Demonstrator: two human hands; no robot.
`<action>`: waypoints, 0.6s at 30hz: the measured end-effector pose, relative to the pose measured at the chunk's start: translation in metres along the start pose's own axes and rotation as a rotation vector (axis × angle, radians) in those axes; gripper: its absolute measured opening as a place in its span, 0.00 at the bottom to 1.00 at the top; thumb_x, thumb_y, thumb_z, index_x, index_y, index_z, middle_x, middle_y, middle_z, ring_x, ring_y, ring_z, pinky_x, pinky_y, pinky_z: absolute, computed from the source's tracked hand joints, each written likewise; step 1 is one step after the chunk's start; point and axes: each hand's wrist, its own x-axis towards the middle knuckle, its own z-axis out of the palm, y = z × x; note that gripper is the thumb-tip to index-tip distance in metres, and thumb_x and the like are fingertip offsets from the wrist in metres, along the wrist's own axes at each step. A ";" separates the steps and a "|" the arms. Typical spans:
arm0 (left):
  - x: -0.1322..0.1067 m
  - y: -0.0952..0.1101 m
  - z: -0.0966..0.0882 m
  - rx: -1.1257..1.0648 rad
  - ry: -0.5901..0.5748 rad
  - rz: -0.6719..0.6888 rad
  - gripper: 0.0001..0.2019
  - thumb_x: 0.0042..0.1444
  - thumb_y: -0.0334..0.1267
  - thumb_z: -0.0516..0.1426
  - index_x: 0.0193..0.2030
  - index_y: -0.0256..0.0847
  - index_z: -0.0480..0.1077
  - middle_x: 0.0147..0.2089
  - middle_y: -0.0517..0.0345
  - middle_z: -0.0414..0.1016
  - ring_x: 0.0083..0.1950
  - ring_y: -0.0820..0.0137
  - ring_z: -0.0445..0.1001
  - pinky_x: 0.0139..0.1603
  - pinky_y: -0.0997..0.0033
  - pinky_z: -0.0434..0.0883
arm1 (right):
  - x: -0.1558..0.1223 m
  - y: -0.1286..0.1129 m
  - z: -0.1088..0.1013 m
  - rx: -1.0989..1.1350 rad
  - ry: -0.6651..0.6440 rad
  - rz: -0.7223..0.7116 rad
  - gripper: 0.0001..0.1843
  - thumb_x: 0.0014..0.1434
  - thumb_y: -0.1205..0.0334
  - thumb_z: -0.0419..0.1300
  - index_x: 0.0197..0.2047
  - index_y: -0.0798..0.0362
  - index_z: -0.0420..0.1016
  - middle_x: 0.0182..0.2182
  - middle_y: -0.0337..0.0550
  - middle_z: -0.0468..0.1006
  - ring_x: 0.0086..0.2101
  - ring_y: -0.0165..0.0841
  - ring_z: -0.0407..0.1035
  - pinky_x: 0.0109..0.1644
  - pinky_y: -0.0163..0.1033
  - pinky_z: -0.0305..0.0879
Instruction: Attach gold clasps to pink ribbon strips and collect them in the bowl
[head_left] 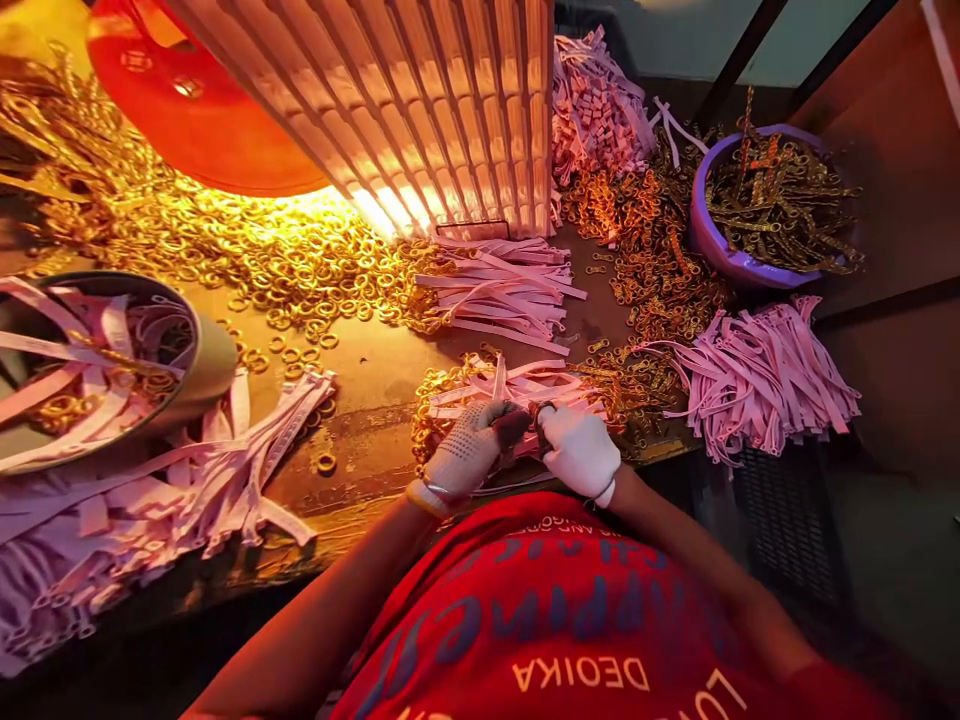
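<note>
Both my hands wear white knit gloves and meet at the near edge of the wooden table [375, 390]. My left hand [469, 450] is closed in a pinch with darkened fingertips. My right hand [579, 450] is also closed, fingers curled toward the left hand. Between them sits a small piece, seemingly a pink strap end with a ring, too small to name. Just beyond my hands lies a small pile of pink straps with gold rings [517, 385].
Loose gold rings [247, 250] cover the table's left and middle. Pink strap bundles lie at centre [502, 285], right [757, 375] and lower left [150, 490]. A round tin [214, 350] holds straps. A purple bowl [709, 240] holds metal parts. A ribbed panel [420, 100] and orange lamp [187, 110] stand behind.
</note>
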 end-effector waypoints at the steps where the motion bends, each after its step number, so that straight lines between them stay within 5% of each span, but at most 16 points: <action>1: -0.002 -0.002 0.001 0.109 0.006 0.058 0.16 0.55 0.53 0.60 0.32 0.40 0.69 0.23 0.61 0.68 0.23 0.72 0.64 0.22 0.74 0.61 | -0.001 -0.001 0.003 -0.019 0.005 0.007 0.15 0.60 0.67 0.55 0.50 0.56 0.72 0.41 0.56 0.79 0.41 0.44 0.75 0.39 0.40 0.65; 5: -0.009 -0.009 0.005 0.338 0.016 0.194 0.13 0.53 0.49 0.61 0.30 0.40 0.73 0.31 0.55 0.76 0.35 0.65 0.72 0.34 0.72 0.69 | -0.007 -0.001 0.012 -0.017 0.033 0.054 0.14 0.61 0.66 0.55 0.50 0.57 0.71 0.42 0.57 0.79 0.41 0.44 0.75 0.40 0.41 0.66; 10: -0.011 -0.017 0.002 0.172 -0.067 0.062 0.19 0.53 0.54 0.60 0.33 0.38 0.74 0.24 0.59 0.71 0.26 0.71 0.65 0.26 0.74 0.62 | -0.016 0.003 0.008 0.025 -0.016 -0.061 0.18 0.61 0.71 0.53 0.54 0.58 0.69 0.45 0.55 0.80 0.44 0.41 0.76 0.44 0.38 0.67; 18: -0.009 -0.025 0.013 0.081 -0.109 0.064 0.20 0.49 0.55 0.62 0.34 0.36 0.77 0.29 0.56 0.76 0.29 0.69 0.68 0.30 0.73 0.67 | -0.016 0.011 0.021 -0.004 -0.086 -0.131 0.17 0.59 0.70 0.55 0.53 0.60 0.70 0.41 0.57 0.82 0.42 0.43 0.77 0.41 0.39 0.68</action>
